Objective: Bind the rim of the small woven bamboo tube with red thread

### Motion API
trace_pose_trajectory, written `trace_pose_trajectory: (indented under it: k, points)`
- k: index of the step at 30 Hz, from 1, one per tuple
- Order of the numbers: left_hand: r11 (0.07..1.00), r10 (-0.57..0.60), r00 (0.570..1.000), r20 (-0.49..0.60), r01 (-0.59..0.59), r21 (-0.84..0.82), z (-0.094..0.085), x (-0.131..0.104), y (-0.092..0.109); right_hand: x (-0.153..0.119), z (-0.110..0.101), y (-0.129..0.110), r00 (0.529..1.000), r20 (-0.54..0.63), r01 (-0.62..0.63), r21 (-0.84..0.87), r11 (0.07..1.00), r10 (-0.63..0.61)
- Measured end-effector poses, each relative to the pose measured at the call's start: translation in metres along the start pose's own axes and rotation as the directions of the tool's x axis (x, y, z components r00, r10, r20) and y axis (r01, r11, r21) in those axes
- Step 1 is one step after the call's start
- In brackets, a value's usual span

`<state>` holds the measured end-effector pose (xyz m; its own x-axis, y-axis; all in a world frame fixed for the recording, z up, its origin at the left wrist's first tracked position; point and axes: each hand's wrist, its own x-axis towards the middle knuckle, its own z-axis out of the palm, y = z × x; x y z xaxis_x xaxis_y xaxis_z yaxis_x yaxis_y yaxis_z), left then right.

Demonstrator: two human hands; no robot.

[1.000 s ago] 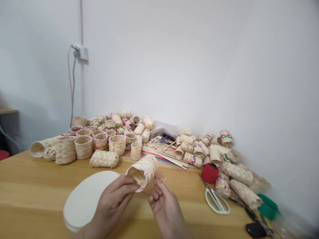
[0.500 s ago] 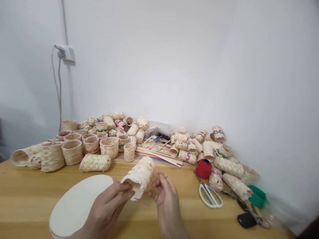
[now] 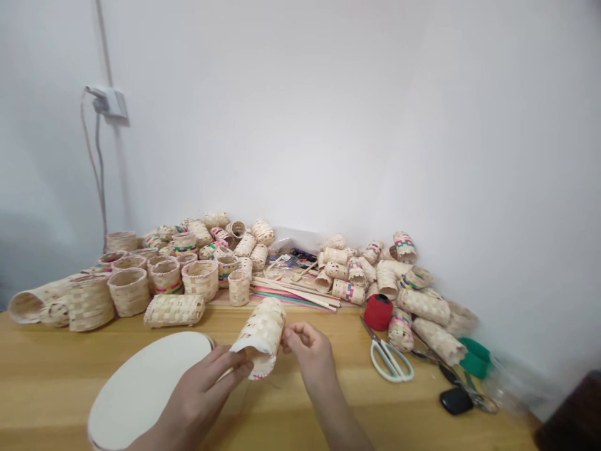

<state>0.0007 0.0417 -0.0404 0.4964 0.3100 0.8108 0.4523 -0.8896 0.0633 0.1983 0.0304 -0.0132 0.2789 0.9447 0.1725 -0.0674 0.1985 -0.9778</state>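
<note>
A small woven basket, pale with a white rim strip and red stitches along part of it, is held tilted above the table with its mouth towards me. My left hand pinches the rim at its left side, fingertips partly inside the mouth. At the basket's right side, my right hand is closed in a pinch close to the wall. Whatever lies between those fingertips is too small to make out. Left of the hands, a white oval board lies on the wooden table.
Several woven baskets stand at the back left, and more lie piled at the right. Coloured strips lie between them. On the right are a red thread spool, scissors, a green ring and keys.
My right hand has moved up against the basket's right side and its fingers have closed into a pinch. The basket has turned slightly in my left hand. The view has shifted a little right.
</note>
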Motion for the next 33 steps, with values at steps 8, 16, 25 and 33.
trace_pose_trajectory:
  k: [8, 16, 25, 33]
  points:
    - [0.992, 0.121, 0.992, -0.022, -0.122, -0.03, 0.006, -0.003, -0.003, 0.007, -0.007, 0.009, 0.986, 0.054, -0.158, 0.06, 0.986, 0.155]
    - [0.985, 0.172, 0.985, 0.026, -0.172, -0.027, 0.005, -0.003, -0.007, 0.01, -0.013, 0.017, 0.964, 0.133, -0.238, 0.06, 0.97, 0.228]
    - [0.998, 0.044, 0.996, 0.072, -0.04, -0.056, 0.003, 0.0, -0.007, 0.005, -0.016, 0.017, 0.932, 0.276, -0.295, 0.203, 0.934, 0.235]
    - [0.997, 0.002, 0.996, 0.084, 0.005, -0.083, 0.006, -0.004, -0.01, 0.002, -0.016, 0.012, 0.927, 0.292, -0.312, 0.254, 0.916, 0.235]
